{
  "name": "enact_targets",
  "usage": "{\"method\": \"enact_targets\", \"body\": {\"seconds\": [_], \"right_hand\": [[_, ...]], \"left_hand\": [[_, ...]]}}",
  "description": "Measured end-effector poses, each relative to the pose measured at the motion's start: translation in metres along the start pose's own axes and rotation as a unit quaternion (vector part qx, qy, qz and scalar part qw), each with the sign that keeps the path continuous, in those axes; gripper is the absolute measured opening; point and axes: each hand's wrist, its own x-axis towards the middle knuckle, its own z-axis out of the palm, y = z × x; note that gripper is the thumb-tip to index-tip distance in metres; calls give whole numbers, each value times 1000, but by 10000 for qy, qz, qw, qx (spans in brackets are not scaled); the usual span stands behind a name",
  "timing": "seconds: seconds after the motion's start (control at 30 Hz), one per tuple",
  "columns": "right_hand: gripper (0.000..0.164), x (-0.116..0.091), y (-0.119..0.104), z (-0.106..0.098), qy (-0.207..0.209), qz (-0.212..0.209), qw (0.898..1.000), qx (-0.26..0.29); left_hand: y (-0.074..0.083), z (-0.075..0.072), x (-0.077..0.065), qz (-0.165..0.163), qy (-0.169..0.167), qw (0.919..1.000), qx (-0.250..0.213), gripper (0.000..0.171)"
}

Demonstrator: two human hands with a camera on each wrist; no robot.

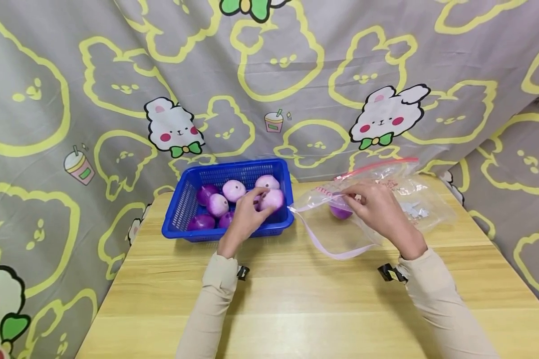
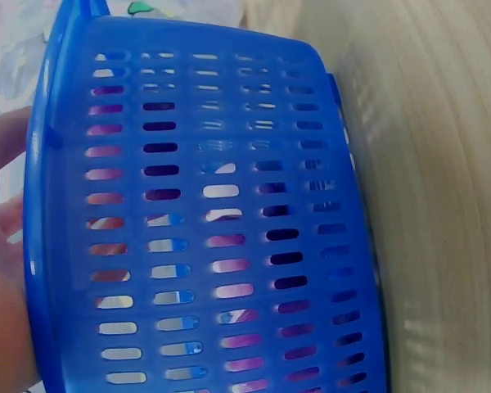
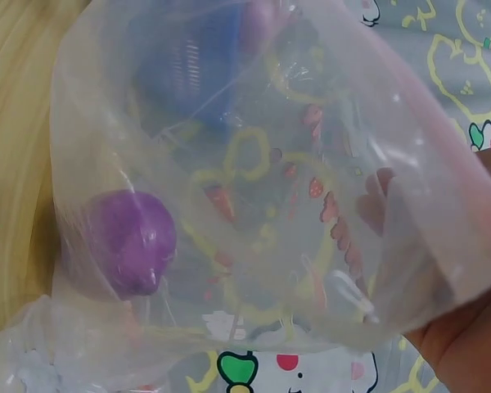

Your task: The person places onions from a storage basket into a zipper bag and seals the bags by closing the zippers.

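My left hand (image 1: 249,213) grips a purple-and-white onion (image 1: 271,199) at the right end of a blue plastic basket (image 1: 226,233). Several more onions (image 1: 217,205) lie inside, some deep purple, some paler. In the left wrist view the slotted basket wall (image 2: 188,246) hides most of that hand. With my right hand (image 1: 379,208) I pinch the edge of a clear zip bag (image 1: 355,253), its mouth spread toward the basket. One purple onion (image 3: 132,243) sits inside the bag, seen through the plastic in the right wrist view.
Basket and bag rest side by side on a light wooden table (image 1: 305,309). Behind them hangs a grey curtain (image 1: 296,75) with yellow bear outlines. The bag's printed far part (image 1: 424,199) lies toward the table's right side.
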Motion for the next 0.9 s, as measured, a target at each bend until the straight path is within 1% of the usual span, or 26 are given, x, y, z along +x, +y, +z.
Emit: {"method": "enact_targets", "body": {"seconds": [0.1, 0.2, 0.3, 0.4, 0.5, 0.57, 0.63, 0.73, 0.9], "right_hand": [[9, 0, -1, 1, -32, 16, 10000, -12], [8, -1, -2, 2, -51, 16, 10000, -11], [8, 0, -2, 2, -64, 2, 10000, -10], [8, 1, -3, 1, -59, -30, 10000, -17], [8, 1, -4, 2, -43, -73, 10000, -5], [7, 1, -5, 2, -33, -94, 10000, 7], [7, 2, -5, 2, -25, -103, 9999, 8], [7, 2, -6, 2, -32, -82, 10000, -6], [7, 2, -7, 1, -86, -12, 10000, 12]], "left_hand": [[2, -2, -4, 92, 326, 9991, -259, 44], [7, -5, -8, 224, 625, 9975, -244, 47], [15, -8, -11, 380, 801, 9955, -327, 49], [25, -12, -14, 478, 856, 9936, -561, 50], [34, -14, -17, 490, 853, 9925, -724, 51], [41, -15, -20, 463, 842, 9932, -662, 51], [46, -17, -22, 504, 841, 9937, -544, 52], [53, -19, -24, 632, 863, 9938, -314, 53], [64, -23, -29, 873, 891, 9919, -226, 55]]}}
